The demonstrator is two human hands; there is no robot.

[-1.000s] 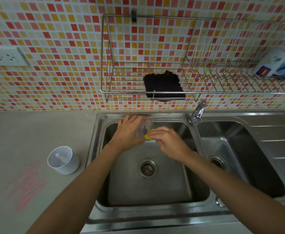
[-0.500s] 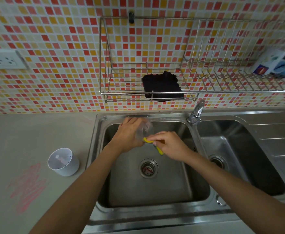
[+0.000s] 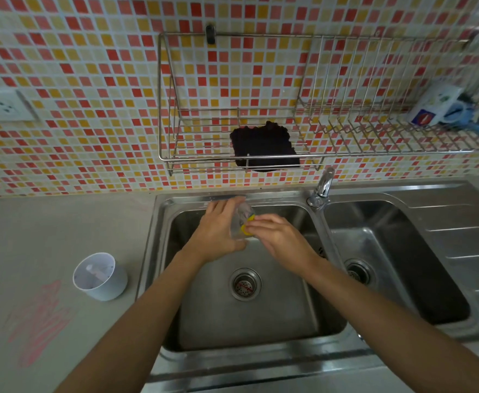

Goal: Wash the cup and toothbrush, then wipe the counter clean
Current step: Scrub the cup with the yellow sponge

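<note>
Over the left sink basin, my left hand grips a clear plastic cup, tilted with its mouth toward the right. My right hand holds a yellow toothbrush pushed into the cup; only a short yellow piece shows between my fingers. A white cup stands upright on the grey counter left of the sink, with something pale inside. Pink smears mark the counter in front of it. A dark cloth lies in the wire wall rack.
A chrome tap rises between the two basins; no water stream is visible. The right basin and its drainboard lie beyond it. A mug and blue items sit at the rack's right end. A wall socket is at left.
The yellow toothbrush, partly drawn out of the cup half a second ago, is pushed back inside. Both hands stay over the back of the left basin.
</note>
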